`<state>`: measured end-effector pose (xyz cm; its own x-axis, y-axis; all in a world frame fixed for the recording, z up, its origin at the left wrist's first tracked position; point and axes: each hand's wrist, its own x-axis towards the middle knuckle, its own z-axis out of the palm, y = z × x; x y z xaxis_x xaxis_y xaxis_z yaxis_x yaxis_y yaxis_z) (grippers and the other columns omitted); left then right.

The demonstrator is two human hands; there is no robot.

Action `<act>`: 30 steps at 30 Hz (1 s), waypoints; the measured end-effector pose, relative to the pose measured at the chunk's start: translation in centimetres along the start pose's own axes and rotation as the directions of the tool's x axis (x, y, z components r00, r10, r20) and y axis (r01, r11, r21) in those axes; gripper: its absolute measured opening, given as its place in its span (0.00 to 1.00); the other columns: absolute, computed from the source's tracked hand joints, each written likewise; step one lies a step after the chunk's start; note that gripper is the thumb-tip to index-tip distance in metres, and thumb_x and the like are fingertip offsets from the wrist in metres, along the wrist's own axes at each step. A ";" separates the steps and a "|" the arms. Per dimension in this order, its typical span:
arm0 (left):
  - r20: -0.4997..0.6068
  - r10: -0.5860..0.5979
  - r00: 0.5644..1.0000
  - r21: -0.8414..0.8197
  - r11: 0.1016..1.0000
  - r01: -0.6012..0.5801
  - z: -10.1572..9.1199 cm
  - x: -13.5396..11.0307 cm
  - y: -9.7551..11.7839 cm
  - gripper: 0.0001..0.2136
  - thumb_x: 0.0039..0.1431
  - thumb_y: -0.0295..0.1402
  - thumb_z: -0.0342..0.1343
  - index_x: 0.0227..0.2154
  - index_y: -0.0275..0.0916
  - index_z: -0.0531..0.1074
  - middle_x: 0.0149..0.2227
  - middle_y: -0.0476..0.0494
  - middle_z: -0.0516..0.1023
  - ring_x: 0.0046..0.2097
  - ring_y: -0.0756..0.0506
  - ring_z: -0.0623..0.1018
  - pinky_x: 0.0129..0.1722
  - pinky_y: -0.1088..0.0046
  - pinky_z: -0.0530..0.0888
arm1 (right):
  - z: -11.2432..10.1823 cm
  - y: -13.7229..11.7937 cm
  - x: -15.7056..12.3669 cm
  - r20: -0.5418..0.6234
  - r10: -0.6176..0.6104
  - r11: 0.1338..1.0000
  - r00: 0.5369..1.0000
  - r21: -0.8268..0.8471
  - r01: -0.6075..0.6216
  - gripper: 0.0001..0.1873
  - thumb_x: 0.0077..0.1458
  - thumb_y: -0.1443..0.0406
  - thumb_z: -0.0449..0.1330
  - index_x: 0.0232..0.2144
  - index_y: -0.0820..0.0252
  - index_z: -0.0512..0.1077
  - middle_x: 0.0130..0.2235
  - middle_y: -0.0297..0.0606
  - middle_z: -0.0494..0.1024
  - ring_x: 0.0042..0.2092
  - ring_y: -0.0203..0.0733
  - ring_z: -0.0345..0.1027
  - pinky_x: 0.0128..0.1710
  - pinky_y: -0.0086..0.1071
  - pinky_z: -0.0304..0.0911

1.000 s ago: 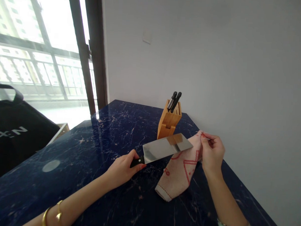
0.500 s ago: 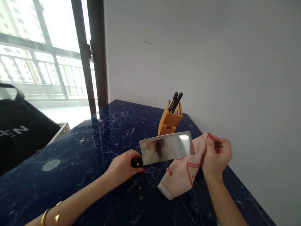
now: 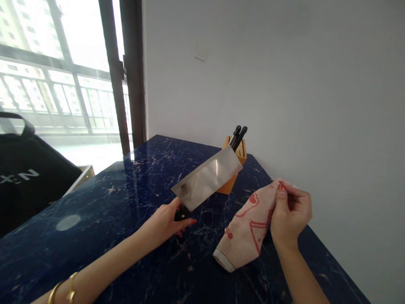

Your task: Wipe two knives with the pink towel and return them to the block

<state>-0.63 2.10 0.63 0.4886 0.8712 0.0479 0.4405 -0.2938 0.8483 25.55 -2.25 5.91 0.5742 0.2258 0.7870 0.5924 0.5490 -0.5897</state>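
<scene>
- Firmly, my left hand (image 3: 168,219) grips the cleaver (image 3: 206,178) by its black handle (image 3: 182,213).
- From that hand the cleaver slants up and away to the right, its far end in front of the wooden knife block (image 3: 227,186).
- Beyond both my hands, two black-handled knives (image 3: 242,134) stand in the block.
- My right hand (image 3: 291,212) pinches one end of a pink cloth (image 3: 244,229) with red markings, which slopes down leftward between my hands, apart from the cleaver.
- Beneath my hands spreads the dark blue table (image 3: 148,176).
- Well left of my left hand sits a black bag (image 3: 25,190).
</scene>
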 end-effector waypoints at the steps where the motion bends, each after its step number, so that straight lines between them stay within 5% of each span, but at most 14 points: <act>1: 0.025 -0.027 0.999 -0.038 0.999 0.028 0.2 0.0 0.0 0.21 0.48 0.47 0.53 0.40 0.39 0.61 0.21 0.51 0.74 0.20 0.46 0.75 0.18 0.75 0.69 | 0.1 -0.4 -0.3 0.029 -0.001 1.000 1.000 0.008 0.000 0.07 0.50 0.64 0.57 0.33 0.61 0.66 0.37 0.39 0.72 0.41 0.41 0.68 0.45 0.41 0.61; 5: 0.075 -0.093 0.993 -0.058 0.994 0.097 1.0 -0.2 -0.2 0.20 0.48 0.47 0.52 0.39 0.38 0.63 0.15 0.53 0.70 0.16 0.46 0.73 0.13 0.77 0.67 | 1.0 -1.9 -2.1 0.270 0.061 0.998 0.961 -0.008 -0.061 0.05 0.52 0.64 0.56 0.33 0.59 0.66 0.38 0.40 0.72 0.41 0.41 0.68 0.43 0.40 0.63; 11: 0.079 -0.092 0.993 0.043 0.995 0.089 2.2 -0.5 0.0 0.14 0.47 0.45 0.53 0.28 0.38 0.66 0.19 0.50 0.73 0.17 0.47 0.74 0.12 0.78 0.66 | 2.3 -1.6 -5.0 0.595 0.124 0.991 0.794 -0.040 -0.125 0.14 0.52 0.65 0.54 0.43 0.56 0.62 0.45 0.41 0.71 0.46 0.42 0.66 0.47 0.41 0.61; 20: 0.020 -0.103 0.995 0.175 0.980 0.098 2.5 -0.7 0.5 0.13 0.48 0.45 0.51 0.27 0.40 0.67 0.20 0.49 0.74 0.16 0.48 0.72 0.13 0.78 0.63 | 2.2 -1.4 -3.8 0.625 -0.034 0.940 0.780 -0.245 0.238 0.12 0.50 0.68 0.56 0.40 0.54 0.67 0.41 0.38 0.70 0.44 0.46 0.61 0.46 0.44 0.58; 27: -0.060 0.043 0.997 0.315 0.949 -0.022 2.4 -0.5 0.2 0.09 0.49 0.40 0.52 0.24 0.39 0.68 0.23 0.47 0.75 0.25 0.46 0.75 0.22 0.77 0.63 | 3.5 -4.6 -7.9 0.854 -0.031 0.923 0.520 -0.176 0.343 0.09 0.53 0.67 0.55 0.38 0.53 0.68 0.38 0.36 0.71 0.42 0.43 0.62 0.42 0.39 0.58; 30: -0.059 0.058 0.997 0.343 0.939 -0.034 2.4 -0.4 0.0 0.10 0.49 0.41 0.52 0.24 0.39 0.69 0.24 0.47 0.76 0.27 0.45 0.75 0.23 0.76 0.63 | 3.5 -4.8 -7.9 0.859 -0.051 0.889 0.509 -0.193 0.416 0.09 0.54 0.66 0.55 0.39 0.51 0.69 0.37 0.36 0.72 0.40 0.44 0.61 0.41 0.40 0.56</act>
<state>0.95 0.79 -0.69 0.4684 0.8742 0.1278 0.6551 -0.4407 0.6138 16.20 -3.90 3.16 -0.2236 0.7781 0.5870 0.8743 0.4263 -0.2320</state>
